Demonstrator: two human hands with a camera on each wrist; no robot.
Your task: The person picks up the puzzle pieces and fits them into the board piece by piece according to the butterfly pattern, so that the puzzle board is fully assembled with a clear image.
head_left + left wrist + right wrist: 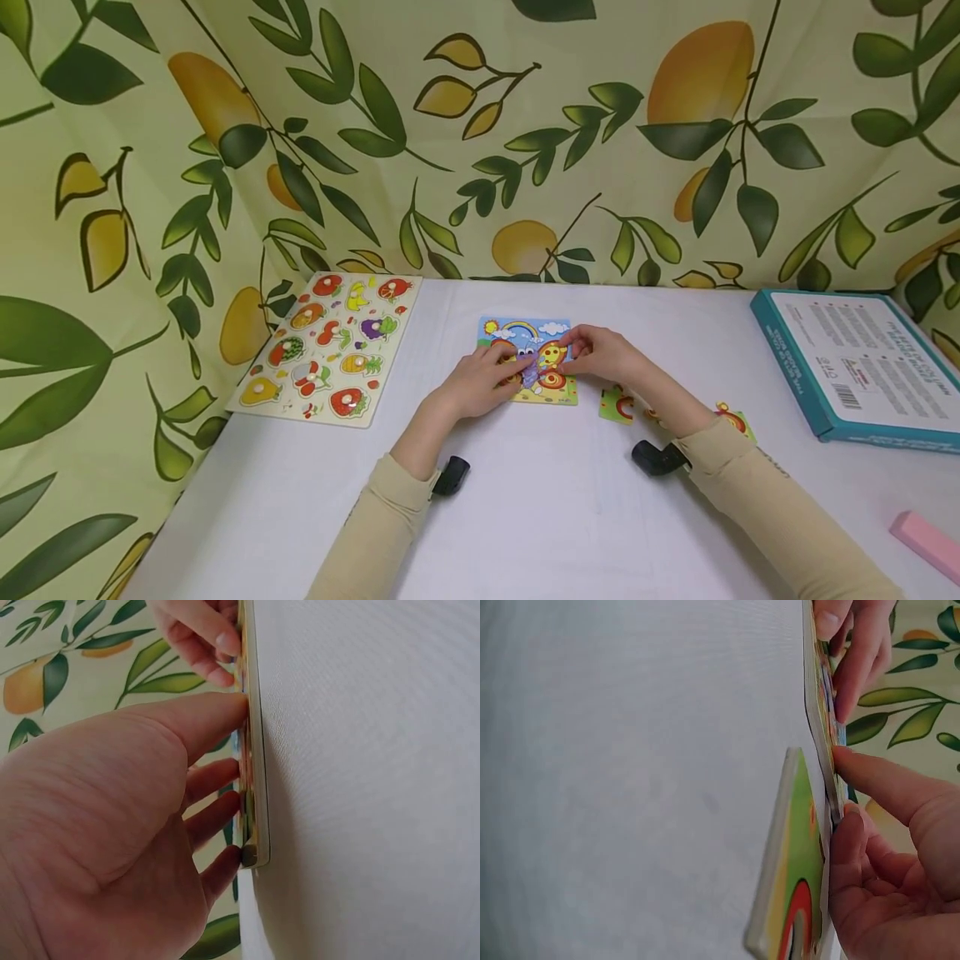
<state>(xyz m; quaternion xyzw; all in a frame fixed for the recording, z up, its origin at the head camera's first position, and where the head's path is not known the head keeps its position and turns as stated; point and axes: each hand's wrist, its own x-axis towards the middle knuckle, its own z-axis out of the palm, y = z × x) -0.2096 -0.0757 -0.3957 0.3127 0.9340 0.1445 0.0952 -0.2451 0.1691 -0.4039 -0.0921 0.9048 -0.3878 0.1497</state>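
Note:
A square butterfly puzzle [560, 395] lies on the white table, with a rainbow, a sun and a purple butterfly body in its picture. My left hand [480, 382] rests on its left part, the thumb and spread fingertips against the face, as the left wrist view shows. At the right wing my right hand [600, 354] touches the puzzle: its thumb presses the face and the other fingers bend at the edge. Close to my right wrist lies a loose green puzzle piece [617, 406] with a red arc. My right forearm partly hides more loose pieces [735, 421].
A fruit peg board [390, 367] lies at the back left. On the right are a teal-edged box [795, 375] and a pink block [926, 542]. Patterned cloth [450, 208] hangs behind and left of the table. Each wrist carries a black camera [452, 476].

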